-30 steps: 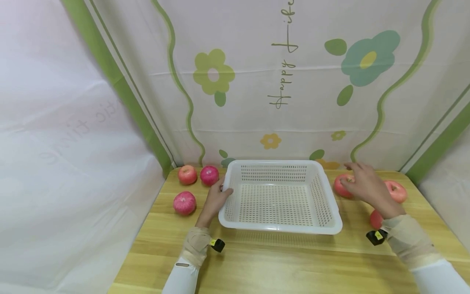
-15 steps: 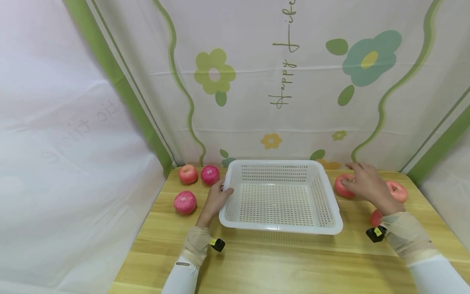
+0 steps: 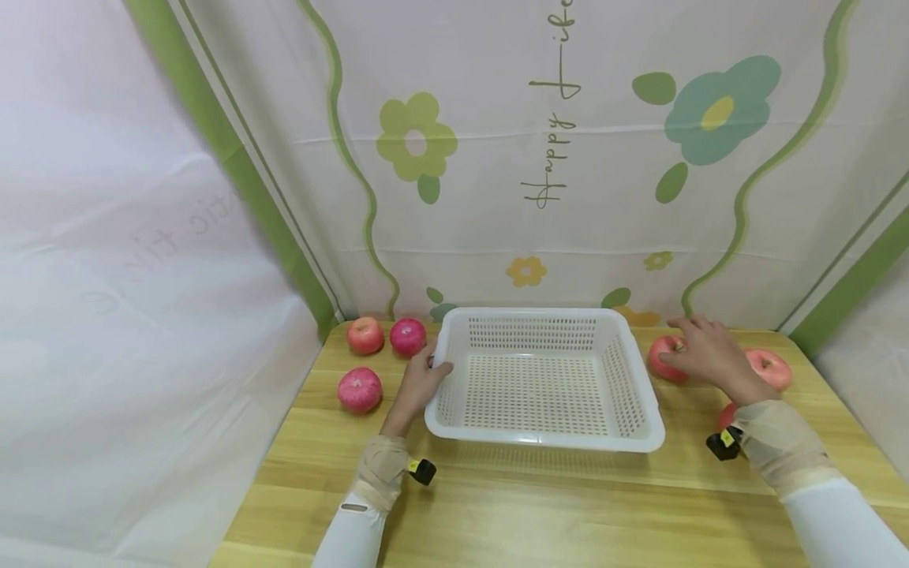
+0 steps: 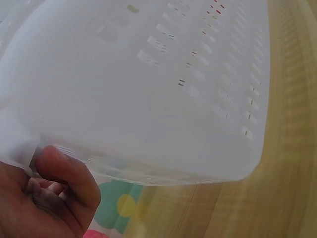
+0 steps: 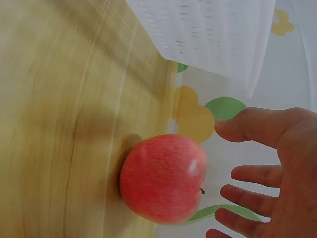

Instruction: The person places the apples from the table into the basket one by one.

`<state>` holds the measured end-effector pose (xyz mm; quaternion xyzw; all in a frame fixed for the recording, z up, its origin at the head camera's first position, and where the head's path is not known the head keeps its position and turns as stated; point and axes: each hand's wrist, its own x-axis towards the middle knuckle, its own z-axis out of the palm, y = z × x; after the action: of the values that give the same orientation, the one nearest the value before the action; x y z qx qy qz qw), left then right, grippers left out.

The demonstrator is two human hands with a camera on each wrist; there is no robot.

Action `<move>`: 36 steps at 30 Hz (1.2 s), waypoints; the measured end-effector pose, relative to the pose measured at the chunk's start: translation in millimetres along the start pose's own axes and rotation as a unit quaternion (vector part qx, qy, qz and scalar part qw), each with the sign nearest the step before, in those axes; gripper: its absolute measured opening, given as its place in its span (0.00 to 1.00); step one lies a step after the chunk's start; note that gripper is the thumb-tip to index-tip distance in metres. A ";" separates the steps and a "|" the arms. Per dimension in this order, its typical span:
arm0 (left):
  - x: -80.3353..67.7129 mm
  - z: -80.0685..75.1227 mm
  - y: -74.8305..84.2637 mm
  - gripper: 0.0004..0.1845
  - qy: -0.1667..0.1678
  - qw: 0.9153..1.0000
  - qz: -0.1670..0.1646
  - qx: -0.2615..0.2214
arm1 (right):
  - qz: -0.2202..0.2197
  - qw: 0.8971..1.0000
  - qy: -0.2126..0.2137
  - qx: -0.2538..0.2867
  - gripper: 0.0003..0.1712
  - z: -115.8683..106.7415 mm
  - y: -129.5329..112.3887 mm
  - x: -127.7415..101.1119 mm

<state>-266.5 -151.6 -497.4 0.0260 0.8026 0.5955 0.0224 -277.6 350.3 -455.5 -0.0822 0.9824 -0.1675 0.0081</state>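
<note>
Left hand: pinches white perforated plastic basket
Right hand: spread, empty, above round red apple
Apple grasp: best cupped evenly around its sides

White basket, red apple, pink-streaked apple, yellow wood-grain table, white sleeves, green-edged white floral curtain

Facing you is a pale cloth wall printed with a yellow-green flower, a larger teal flower and sideways "Happy Life" lettering, between wavy green lines. White side sheets flank you left and right, with green bands near the corners. Your table has light wood grain, softly shining near you.
</note>
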 end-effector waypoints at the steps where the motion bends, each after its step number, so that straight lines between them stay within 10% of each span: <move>1: 0.0 0.0 0.3 0.35 0.000 1.000 0.000 0.001 | -0.001 1.000 -0.001 -0.001 0.46 0.8 0.9 0.6; 36: 1.0 -0.1 -3.3 0.36 -0.010 1.000 -0.001 -0.013 | -0.017 0.999 -0.035 0.023 0.49 22.7 22.6 14.4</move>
<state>-267.5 -152.6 -500.5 0.0304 0.7946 0.6055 0.0314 -294.4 361.5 -484.2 -0.1044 0.9759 -0.1870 0.0417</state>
